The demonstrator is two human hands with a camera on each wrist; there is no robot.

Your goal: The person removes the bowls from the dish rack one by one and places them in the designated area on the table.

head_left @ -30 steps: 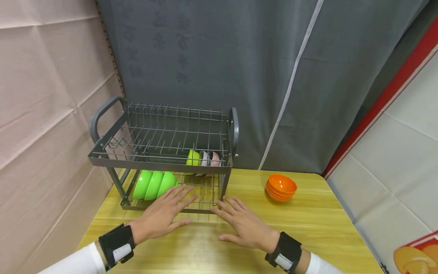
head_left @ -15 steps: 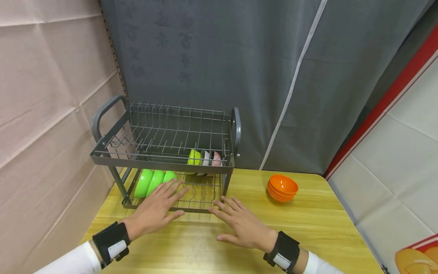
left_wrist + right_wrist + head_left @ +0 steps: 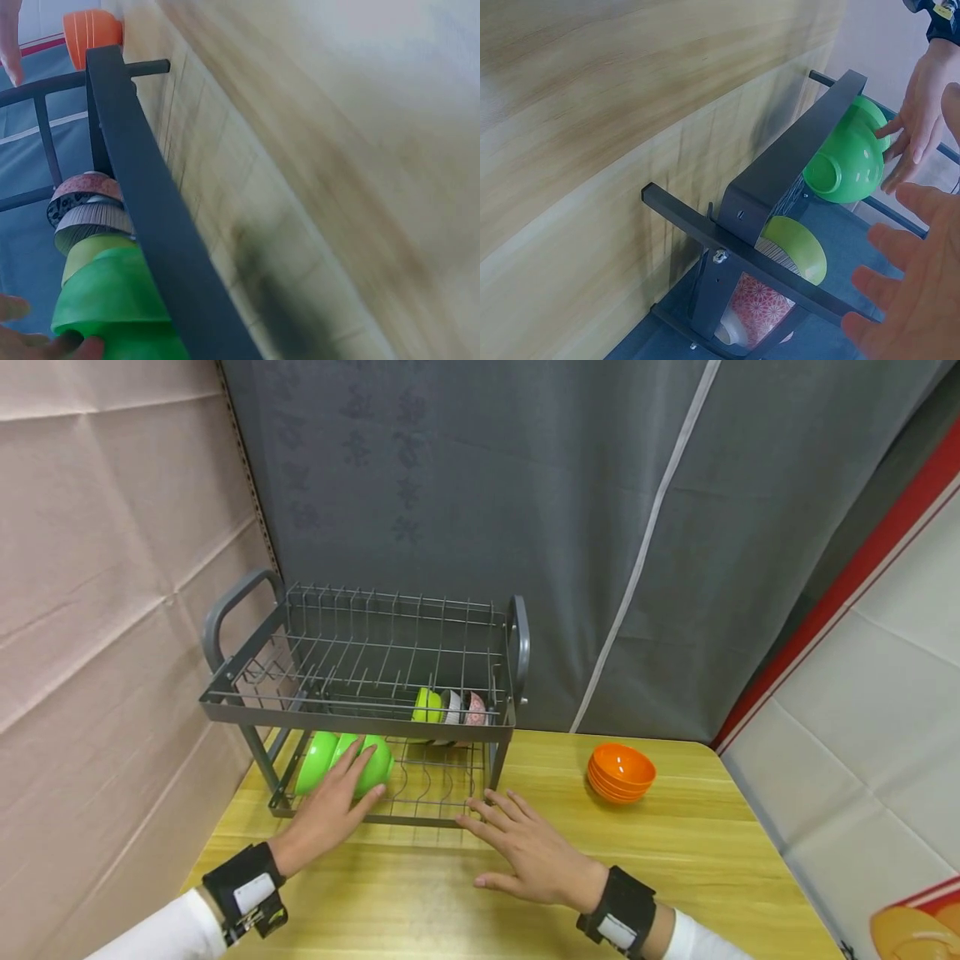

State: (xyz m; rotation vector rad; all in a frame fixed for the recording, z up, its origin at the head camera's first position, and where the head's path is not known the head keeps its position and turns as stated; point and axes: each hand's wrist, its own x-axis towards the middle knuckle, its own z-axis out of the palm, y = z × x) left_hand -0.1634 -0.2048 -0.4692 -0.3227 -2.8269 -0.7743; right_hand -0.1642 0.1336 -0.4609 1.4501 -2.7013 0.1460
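Three bright green bowls [image 3: 377, 768] stand on edge in a row at the left of the lower tier of a dark two-tier dish rack [image 3: 360, 724]. My left hand [image 3: 324, 817] reaches in front of them, fingers extended over the bowls. In the left wrist view, the fingertips [image 3: 91, 349] are right at the edge of a green bowl [image 3: 120, 300]. From the right wrist view, the left hand [image 3: 922, 105] shows spread fingers beside the green bowls. My right hand [image 3: 528, 856] is palm down with fingers spread, near the rack's front right corner, holding nothing.
Behind, on the lower tier's right, sit smaller bowls: a yellow-green bowl [image 3: 427, 706], a white striped bowl [image 3: 452, 707] and a pink patterned bowl [image 3: 475, 709]. A stack of orange bowls [image 3: 621, 770] stands on the wooden table [image 3: 675, 852] at right. A grey curtain [image 3: 450, 485] hangs behind.
My left hand has moved left and forward, from in front of the rack to the green bowls, its fingers now over them. The right hand has stayed nearly in place.
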